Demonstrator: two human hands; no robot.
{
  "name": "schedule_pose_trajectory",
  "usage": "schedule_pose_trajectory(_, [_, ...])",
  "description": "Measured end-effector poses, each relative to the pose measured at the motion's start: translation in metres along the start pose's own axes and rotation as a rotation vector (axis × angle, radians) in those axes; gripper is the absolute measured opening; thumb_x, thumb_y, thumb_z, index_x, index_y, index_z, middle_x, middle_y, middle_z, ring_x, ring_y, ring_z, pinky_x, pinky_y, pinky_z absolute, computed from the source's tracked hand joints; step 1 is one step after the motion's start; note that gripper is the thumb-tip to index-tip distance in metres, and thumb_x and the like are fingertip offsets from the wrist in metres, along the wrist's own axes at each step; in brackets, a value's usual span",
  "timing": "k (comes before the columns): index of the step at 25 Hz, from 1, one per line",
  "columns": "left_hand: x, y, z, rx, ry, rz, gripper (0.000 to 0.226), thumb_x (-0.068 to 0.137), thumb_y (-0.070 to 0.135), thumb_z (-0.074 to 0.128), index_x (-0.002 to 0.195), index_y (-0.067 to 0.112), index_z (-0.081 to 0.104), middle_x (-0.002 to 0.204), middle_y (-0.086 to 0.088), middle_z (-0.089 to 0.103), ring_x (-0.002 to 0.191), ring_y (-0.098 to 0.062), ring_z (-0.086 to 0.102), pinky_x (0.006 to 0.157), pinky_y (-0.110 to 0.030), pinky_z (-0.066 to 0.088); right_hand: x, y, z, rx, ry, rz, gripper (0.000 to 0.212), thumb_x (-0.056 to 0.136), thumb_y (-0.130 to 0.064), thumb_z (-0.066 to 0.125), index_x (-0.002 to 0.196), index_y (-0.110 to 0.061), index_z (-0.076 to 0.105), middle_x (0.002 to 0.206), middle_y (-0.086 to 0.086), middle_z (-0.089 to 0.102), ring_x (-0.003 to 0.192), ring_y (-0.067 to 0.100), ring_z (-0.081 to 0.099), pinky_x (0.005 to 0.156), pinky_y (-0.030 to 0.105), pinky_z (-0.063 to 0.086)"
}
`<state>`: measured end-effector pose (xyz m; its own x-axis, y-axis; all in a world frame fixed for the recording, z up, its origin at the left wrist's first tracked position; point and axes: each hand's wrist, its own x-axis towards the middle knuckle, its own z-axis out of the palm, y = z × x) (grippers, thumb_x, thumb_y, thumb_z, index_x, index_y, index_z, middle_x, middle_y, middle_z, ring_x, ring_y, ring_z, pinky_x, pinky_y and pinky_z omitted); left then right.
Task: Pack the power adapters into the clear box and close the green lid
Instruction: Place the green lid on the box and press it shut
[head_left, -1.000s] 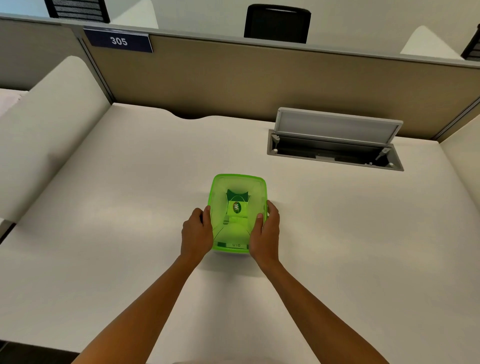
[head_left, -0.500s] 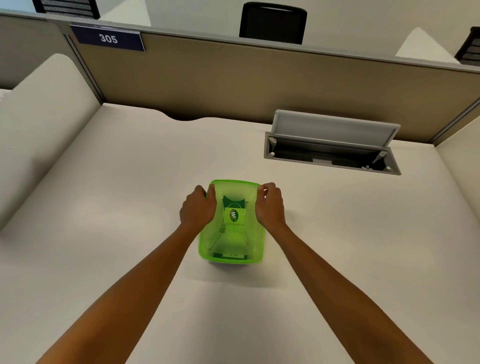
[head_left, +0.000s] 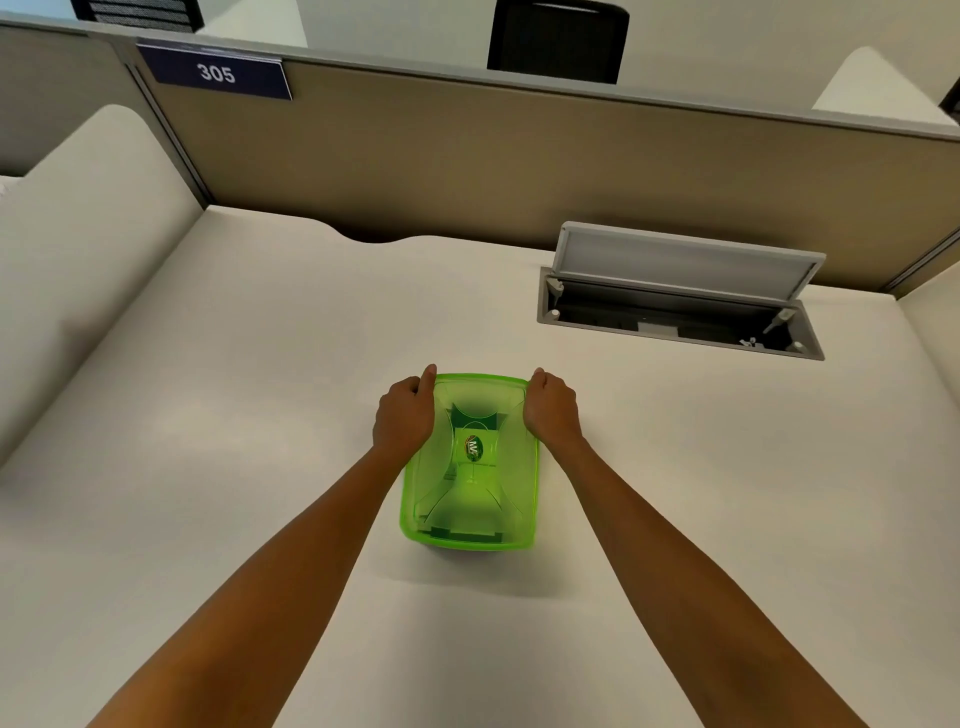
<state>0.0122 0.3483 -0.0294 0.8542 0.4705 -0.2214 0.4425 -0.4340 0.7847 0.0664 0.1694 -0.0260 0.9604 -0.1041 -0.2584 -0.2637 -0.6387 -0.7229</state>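
Observation:
A translucent green lid (head_left: 470, 499) covers the clear box on the white desk (head_left: 208, 415), near the middle. An oval sticker sits at the lid's centre, and dark shapes show dimly through it; the adapters cannot be made out. My left hand (head_left: 404, 415) presses on the lid's far left corner, fingers curled over the edge. Resting on the far right corner, my right hand (head_left: 551, 410) is curled the same way. Both forearms reach in from the bottom of the view.
An open grey cable hatch (head_left: 680, 301) with a raised flap is set into the desk at the back right. A tan partition (head_left: 467, 156) with a "305" sign (head_left: 215, 73) stands behind the desk. A black chair back (head_left: 558, 39) shows beyond it.
Both hands have slid from the near sides of the lid up to its far corners. The box looks nearer in the view as the camera shifted.

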Motion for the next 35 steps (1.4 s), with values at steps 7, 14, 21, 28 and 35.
schedule_pose_trajectory(7, [0.000, -0.003, 0.000, -0.043, -0.008, 0.013, 0.054, 0.099, 0.054, 0.037, 0.063, 0.013, 0.038, 0.058, -0.003, 0.040, 0.059, -0.020, 0.038, 0.061, -0.032, 0.030, 0.002, -0.001, 0.002, -0.041, -0.003, 0.010, 0.055, 0.106, -0.026, 0.020, 0.103, 0.008, 0.063, 0.114, 0.028, 0.065, 0.113, 0.042, 0.057, 0.094, 0.041, 0.044])
schedule_pose_trajectory(14, [-0.001, -0.002, 0.001, -0.040, 0.009, 0.022, 0.055, 0.098, 0.055, 0.038, 0.061, 0.015, 0.035, 0.056, -0.002, 0.039, 0.057, -0.019, 0.037, 0.059, -0.032, 0.028, 0.001, -0.006, 0.001, -0.080, -0.015, 0.081, 0.052, 0.106, -0.024, 0.021, 0.112, 0.010, 0.059, 0.120, 0.028, 0.062, 0.117, 0.042, 0.055, 0.096, 0.040, 0.044])
schedule_pose_trajectory(21, [-0.006, 0.001, -0.001, -0.063, 0.045, -0.032, 0.055, 0.098, 0.055, 0.041, 0.061, 0.014, 0.035, 0.057, -0.003, 0.040, 0.060, -0.022, 0.039, 0.059, -0.032, 0.029, -0.011, -0.002, -0.005, -0.025, 0.088, -0.015, 0.044, 0.103, -0.030, 0.035, 0.075, -0.002, 0.055, 0.076, 0.013, 0.060, 0.079, 0.033, 0.055, 0.064, 0.033, 0.036])
schedule_pose_trajectory(28, [-0.054, -0.010, 0.002, -0.440, 0.040, -0.335, 0.059, 0.097, 0.055, 0.043, 0.082, 0.000, 0.060, 0.075, -0.015, 0.061, 0.066, -0.033, 0.064, 0.060, -0.044, 0.061, -0.027, 0.047, -0.045, 0.121, 0.178, 0.085, 0.038, 0.098, -0.038, 0.044, 0.096, -0.006, 0.065, 0.096, 0.008, 0.070, 0.090, 0.028, 0.062, 0.077, 0.034, 0.045])
schedule_pose_trajectory(35, [-0.107, -0.035, -0.001, -0.192, 0.079, -0.174, 0.057, 0.090, 0.056, 0.040, 0.065, 0.006, 0.049, 0.060, -0.007, 0.056, 0.057, -0.025, 0.055, 0.058, -0.036, 0.047, -0.049, 0.069, -0.058, 0.197, 0.216, 0.118, 0.036, 0.099, -0.039, 0.045, 0.100, -0.006, 0.060, 0.089, 0.003, 0.060, 0.099, 0.031, 0.060, 0.076, 0.031, 0.036])
